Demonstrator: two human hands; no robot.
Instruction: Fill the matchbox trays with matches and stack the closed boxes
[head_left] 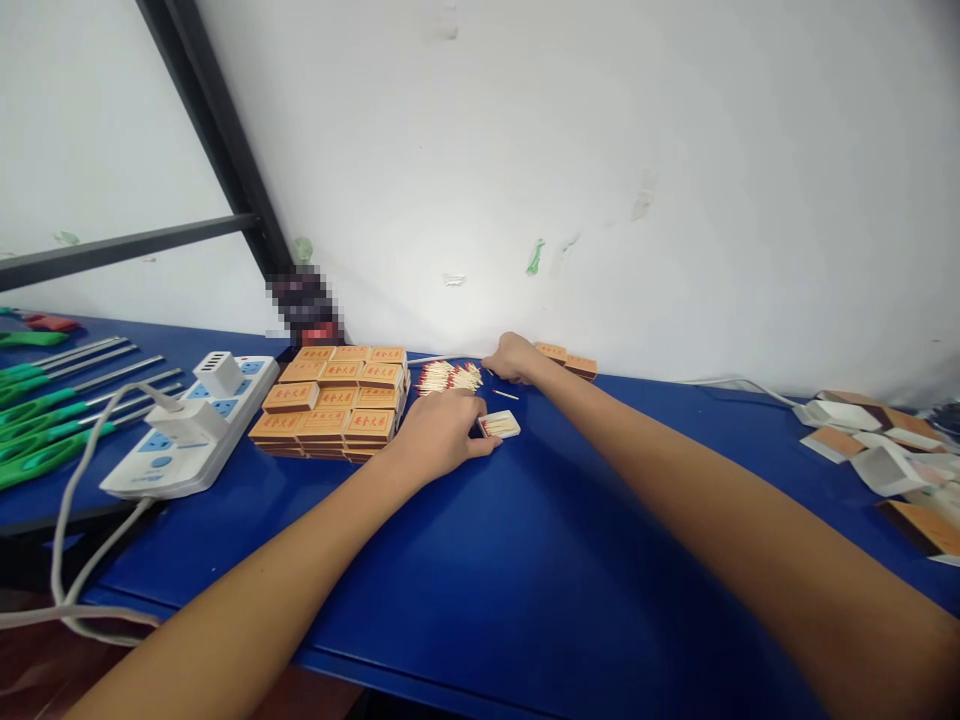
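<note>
My left hand is closed on the end of a small white matchbox tray, thumb on the near side. Several matches lie inside the tray. Just beyond that hand a loose pile of red-tipped matches rests on the blue table. My right hand is at the right edge of the pile, fingers together and pointing down at the tabletop. Its fingertips are too small to show what they pinch. A single match lies between the tray and my right hand.
Stacked orange matchboxes stand left of my left hand. Further left are a white power strip with cables and green-handled screwdrivers. More matchboxes sit behind my right forearm. Unfolded box pieces lie at far right. A wall rises behind.
</note>
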